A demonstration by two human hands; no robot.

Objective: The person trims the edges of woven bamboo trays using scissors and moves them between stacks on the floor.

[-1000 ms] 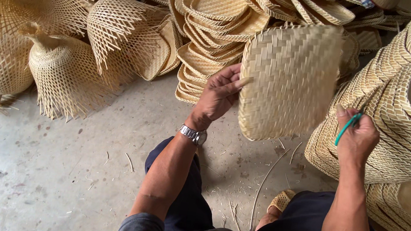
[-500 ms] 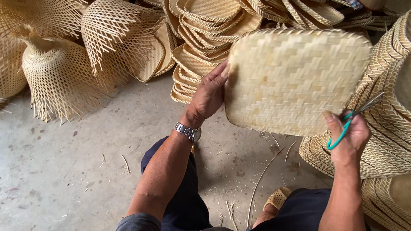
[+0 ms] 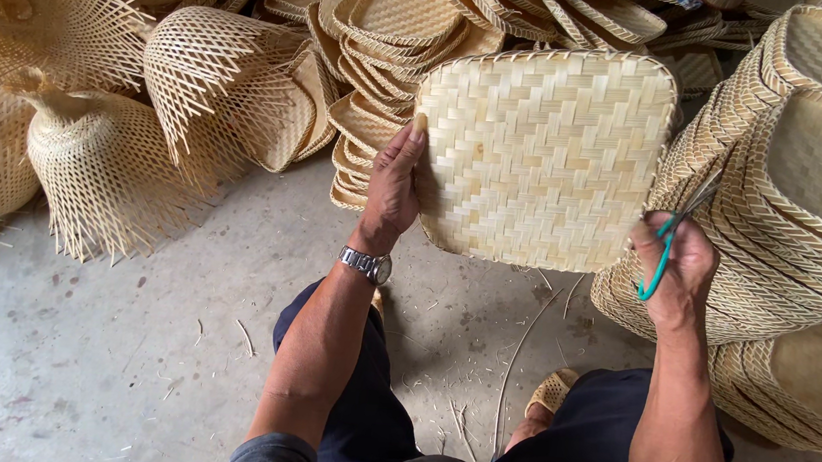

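A square woven bamboo tray [image 3: 544, 153] is held up in front of me, its underside facing the camera. My left hand [image 3: 393, 184], with a metal watch on the wrist, grips its left edge. My right hand [image 3: 673, 271] is at the tray's lower right corner and holds teal-handled scissors [image 3: 673, 238], blades pointing up along the tray's right edge. I sit low with dark trousers over the concrete floor [image 3: 118, 354].
Stacks of finished woven trays [image 3: 796, 198] rise at the right and at the back [image 3: 391, 18]. Unfinished baskets with loose splayed strips [image 3: 106, 162] lie at the left. Bamboo trimmings [image 3: 514, 362] litter the floor between my legs.
The tray has been turned from edge-on and tilted to flat and square facing me. My right hand with the scissors rose to the tray's right corner.
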